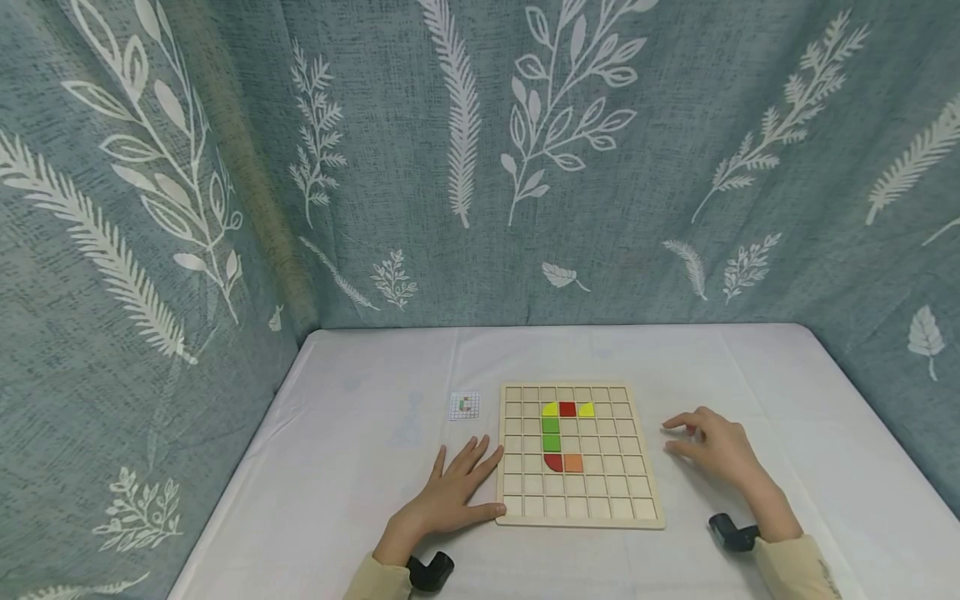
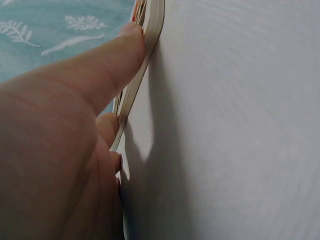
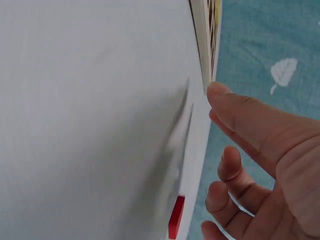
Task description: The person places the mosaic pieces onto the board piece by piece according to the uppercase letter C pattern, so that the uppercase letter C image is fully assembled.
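A wooden grid board (image 1: 600,492) lies on the table, holding several flat coloured pieces. Its upper row has a yellow rounded piece (image 1: 551,409), a red square (image 1: 567,409) and another yellow rounded piece (image 1: 587,410). Two green squares (image 1: 551,434) run downward at the left, above a red rounded piece (image 1: 553,463) and an orange square (image 1: 573,463). My left hand (image 1: 450,498) is spread, its thumb and a fingertip touching the board's left edge. To the board's right my right hand (image 1: 716,446) hovers with nothing visible in its loosely bent fingers.
A small pattern card (image 1: 464,406) lies beyond the left hand, showing a coloured grid. In the right wrist view a red piece (image 3: 176,217) lies on the white tablecloth (image 3: 75,100) near the right hand. A patterned curtain (image 1: 480,167) hangs behind the table.
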